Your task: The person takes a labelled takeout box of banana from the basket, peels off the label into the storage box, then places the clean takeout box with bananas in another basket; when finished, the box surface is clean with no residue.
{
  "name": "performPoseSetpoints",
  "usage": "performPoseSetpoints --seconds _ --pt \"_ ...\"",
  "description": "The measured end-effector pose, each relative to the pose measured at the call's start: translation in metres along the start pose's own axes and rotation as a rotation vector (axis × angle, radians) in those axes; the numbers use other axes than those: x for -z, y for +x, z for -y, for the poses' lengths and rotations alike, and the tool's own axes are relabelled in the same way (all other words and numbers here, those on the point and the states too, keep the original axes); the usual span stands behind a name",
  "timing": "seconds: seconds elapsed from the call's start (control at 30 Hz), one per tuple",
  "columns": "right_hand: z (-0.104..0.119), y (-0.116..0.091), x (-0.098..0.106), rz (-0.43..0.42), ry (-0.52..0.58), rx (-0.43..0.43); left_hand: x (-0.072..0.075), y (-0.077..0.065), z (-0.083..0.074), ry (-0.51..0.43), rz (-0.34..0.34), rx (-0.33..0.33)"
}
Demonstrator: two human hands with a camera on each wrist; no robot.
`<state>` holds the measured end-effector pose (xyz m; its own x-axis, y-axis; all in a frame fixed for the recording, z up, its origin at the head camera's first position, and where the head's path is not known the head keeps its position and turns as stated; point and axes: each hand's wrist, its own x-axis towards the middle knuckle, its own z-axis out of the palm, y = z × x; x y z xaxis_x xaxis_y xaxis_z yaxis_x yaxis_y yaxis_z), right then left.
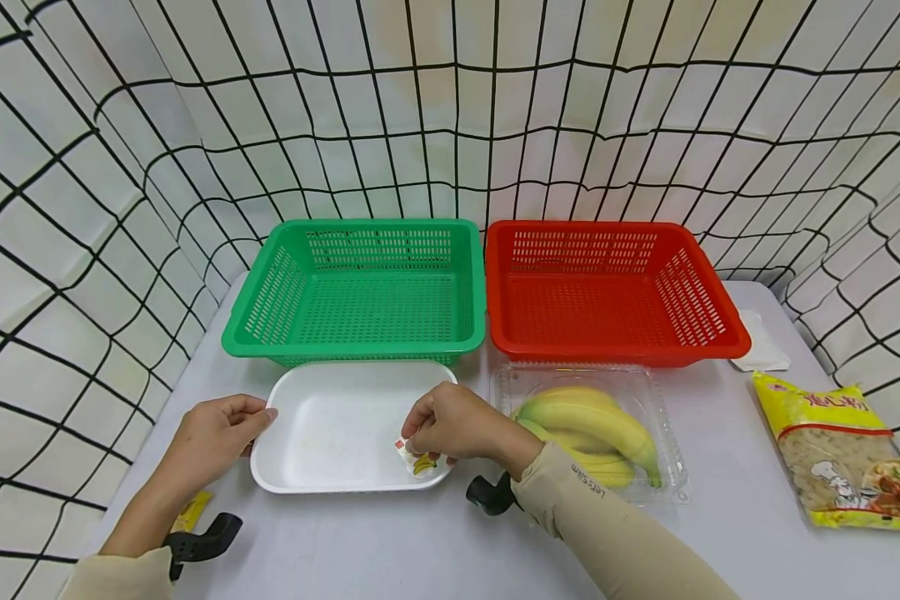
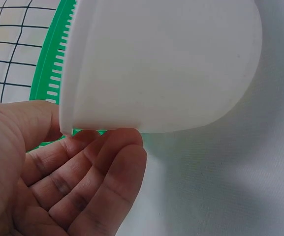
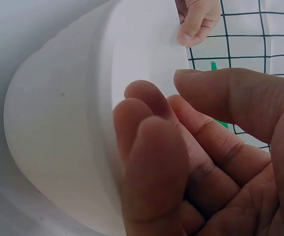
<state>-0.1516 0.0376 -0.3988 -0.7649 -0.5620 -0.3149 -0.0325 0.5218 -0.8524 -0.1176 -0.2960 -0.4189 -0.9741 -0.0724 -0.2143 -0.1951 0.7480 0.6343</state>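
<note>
A white tray (image 1: 330, 425) is in front of the green basket in the head view. My left hand (image 1: 212, 435) pinches its left rim, thumb above and fingers below, as the left wrist view shows. Over the tray's right end, my right hand (image 1: 453, 421) covers part of a small card with a banana picture (image 1: 423, 465). The right wrist view shows that hand's fingers loosely bent beside the tray's rim, the thumb apart from them. No card can be seen between them there. Beside the right wrist, bananas (image 1: 592, 421) lie in a clear plastic box (image 1: 671, 442).
A green basket (image 1: 352, 348) and a red basket (image 1: 618, 354) stand side by side at the back. A yellow-topped food bag (image 1: 843, 458) and a white tissue (image 1: 761, 343) lie at the right. Under the left forearm is a yellow packet (image 1: 191, 511). Black netting (image 1: 453, 133) encloses the table.
</note>
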Motion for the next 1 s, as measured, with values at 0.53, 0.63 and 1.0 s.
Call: performPoseSetpoints --seconds 0.53,0.63,1.0 --pt "0.0 -0.002 0.002 0.001 -0.006 0.019 -0.001 0.0 -0.001 0.013 -0.016 -0.029" --pt "0.0 -0.003 0.003 0.002 -0.001 0.024 -0.002 0.0 -0.001 0.022 -0.025 -0.032" --pt "-0.002 -0.009 0.011 -0.023 -0.08 0.138 0.0 -0.003 -0.004 0.047 -0.033 -0.033"
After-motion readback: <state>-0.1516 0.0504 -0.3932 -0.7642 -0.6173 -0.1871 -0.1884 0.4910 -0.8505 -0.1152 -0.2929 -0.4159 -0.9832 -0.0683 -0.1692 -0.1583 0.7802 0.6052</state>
